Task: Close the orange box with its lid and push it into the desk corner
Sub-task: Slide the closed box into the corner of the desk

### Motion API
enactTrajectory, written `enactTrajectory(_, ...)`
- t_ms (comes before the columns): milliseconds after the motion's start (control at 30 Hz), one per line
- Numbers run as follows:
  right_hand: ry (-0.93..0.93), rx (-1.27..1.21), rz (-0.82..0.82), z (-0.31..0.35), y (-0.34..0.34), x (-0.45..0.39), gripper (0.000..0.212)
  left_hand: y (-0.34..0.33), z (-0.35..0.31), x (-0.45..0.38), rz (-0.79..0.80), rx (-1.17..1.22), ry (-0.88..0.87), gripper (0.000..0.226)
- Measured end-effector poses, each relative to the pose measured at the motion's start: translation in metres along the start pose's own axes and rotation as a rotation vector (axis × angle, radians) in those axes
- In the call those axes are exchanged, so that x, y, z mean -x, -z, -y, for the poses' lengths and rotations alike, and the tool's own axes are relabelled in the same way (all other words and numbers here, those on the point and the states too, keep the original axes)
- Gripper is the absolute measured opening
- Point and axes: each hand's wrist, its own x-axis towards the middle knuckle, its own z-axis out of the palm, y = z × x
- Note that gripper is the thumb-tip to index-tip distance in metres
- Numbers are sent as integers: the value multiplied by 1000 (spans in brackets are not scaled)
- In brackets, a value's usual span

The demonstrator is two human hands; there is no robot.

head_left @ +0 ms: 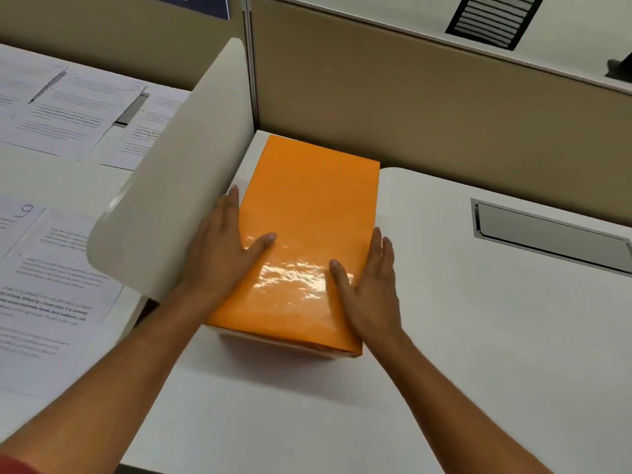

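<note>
The orange box (307,213) lies on the white desk (444,336) with its glossy lid on, its far end close to the corner where the side divider meets the back partition. My left hand (225,248) lies flat against the box's left side, thumb resting on the lid. On the right side, my right hand (369,289) presses against the box's edge, its thumb also on the lid. Both hands clasp the box between them.
A rounded white side divider (178,172) stands just left of the box. The tan back partition (444,107) runs behind it. A metal cable slot (547,230) is set into the desk at right. Printed papers (51,268) lie on the neighbouring desk at left.
</note>
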Motion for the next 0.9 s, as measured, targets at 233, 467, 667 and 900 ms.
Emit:
enactTrajectory(233, 316, 381, 111, 10, -19, 35, 76, -18, 0, 38, 128, -306, -296, 83)
enactTrajectory(467, 303, 429, 85, 35, -39, -10, 78, -13, 15, -18, 87, -332, -321, 77)
enactTrajectory(667, 309, 403, 66, 63, -54, -72, 77, 2, 17, -85, 84, -333, -318, 75)
enactTrajectory(900, 332, 416, 36, 83, -67, -121, 77, 11, 22, -134, 77, -329, -320, 74)
